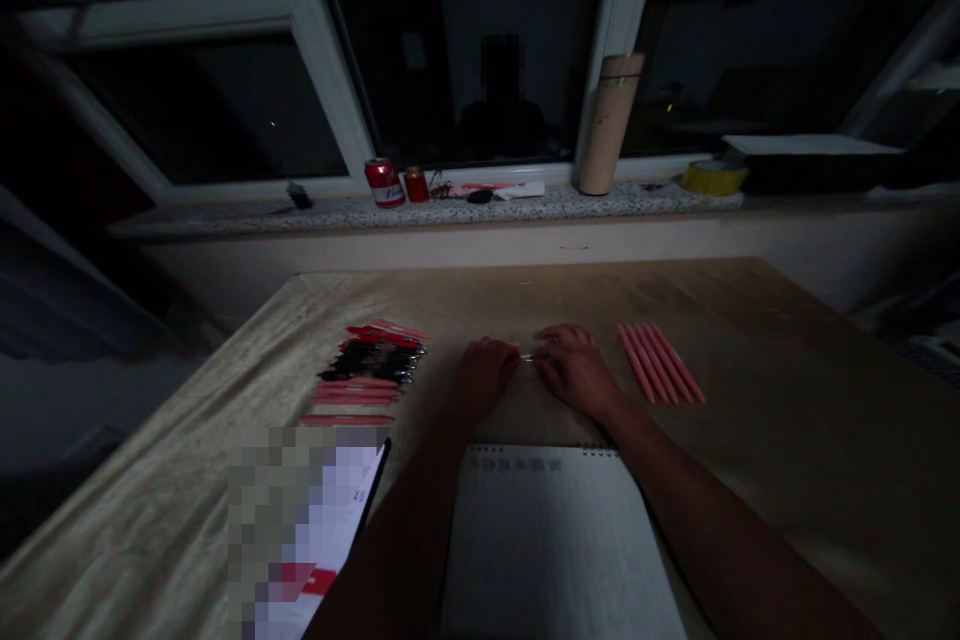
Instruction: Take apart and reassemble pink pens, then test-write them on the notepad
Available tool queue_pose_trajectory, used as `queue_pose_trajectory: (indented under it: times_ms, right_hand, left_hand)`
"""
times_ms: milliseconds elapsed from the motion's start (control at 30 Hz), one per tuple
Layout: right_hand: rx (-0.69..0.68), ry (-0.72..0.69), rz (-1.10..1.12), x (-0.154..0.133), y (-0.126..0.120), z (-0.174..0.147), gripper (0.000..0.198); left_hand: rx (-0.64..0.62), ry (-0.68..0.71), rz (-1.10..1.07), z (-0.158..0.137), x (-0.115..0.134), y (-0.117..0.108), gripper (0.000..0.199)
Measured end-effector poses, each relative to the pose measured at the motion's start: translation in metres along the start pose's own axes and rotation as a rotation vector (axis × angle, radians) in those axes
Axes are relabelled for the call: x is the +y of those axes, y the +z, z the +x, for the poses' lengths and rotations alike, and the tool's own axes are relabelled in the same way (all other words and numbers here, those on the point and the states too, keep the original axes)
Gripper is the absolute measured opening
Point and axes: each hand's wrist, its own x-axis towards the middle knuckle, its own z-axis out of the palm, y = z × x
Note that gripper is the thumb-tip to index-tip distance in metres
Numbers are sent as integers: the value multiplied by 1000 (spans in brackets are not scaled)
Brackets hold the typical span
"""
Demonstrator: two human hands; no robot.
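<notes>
My left hand (486,372) and my right hand (576,366) meet over the far middle of the table, fingers curled in. Between them shows a short, shiny silvery piece of a pen (527,357); the fingers of both hands close on it and cover most of its length. A bit of pink is visible by the left fingertips. Off to the left lies a row of black, red and pink pens (375,360). Several pink pens (660,363) rest side by side, right of my right hand.
Below my hands lies a spiral notebook (559,540) with faint writing at its top. A lit, partly blurred screen (337,510) is left of my left forearm. On the windowsill (330,212) stand a red can (385,182), a tall cylinder (611,125) and yellow tape (714,178).
</notes>
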Motion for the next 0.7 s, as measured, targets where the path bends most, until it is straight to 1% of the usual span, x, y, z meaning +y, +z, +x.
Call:
queue_pose_trajectory:
  times_ms: [133, 233, 400, 567, 700]
  right_hand:
    - [7, -14, 12, 1, 1, -1, 13]
    - [3, -22, 16, 1, 1, -2, 14]
    - [10, -16, 12, 2, 0, -1, 14]
    - [25, -25, 12, 5, 1, 1, 13]
    - [28, -56, 22, 5, 0, 2, 13]
  left_hand:
    - [20, 4, -89, -1, -4, 3, 16]
    - [23, -17, -127, 0, -6, 6, 19]
    - [15, -23, -122, 0, -7, 8, 24]
    - [20, 23, -94, 0, -8, 7, 24]
    - [0, 45, -52, 2, -7, 7, 23]
